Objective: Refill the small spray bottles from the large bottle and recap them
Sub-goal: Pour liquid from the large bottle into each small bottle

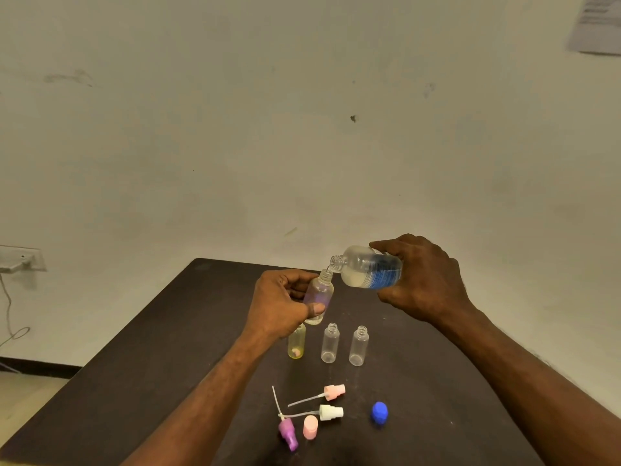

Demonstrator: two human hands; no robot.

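Landmark: blue cap (380, 413), lying on the dark bench (141, 364).
Right hand (421, 280): grips the large bottle (369, 268), tipped, neck touching the small bottle's mouth, far behind the cap.
Left hand (282, 302): grips the small spray bottle (319, 299), raised behind-left of the cap.
Uncapped bottles: three upright (330, 344), between.
Spray heads (331, 412): left of the cap.

You are in a plain, bare room. 1 dark table (134, 364) stands against a scuffed white wall (235, 129) with a socket (20, 258).
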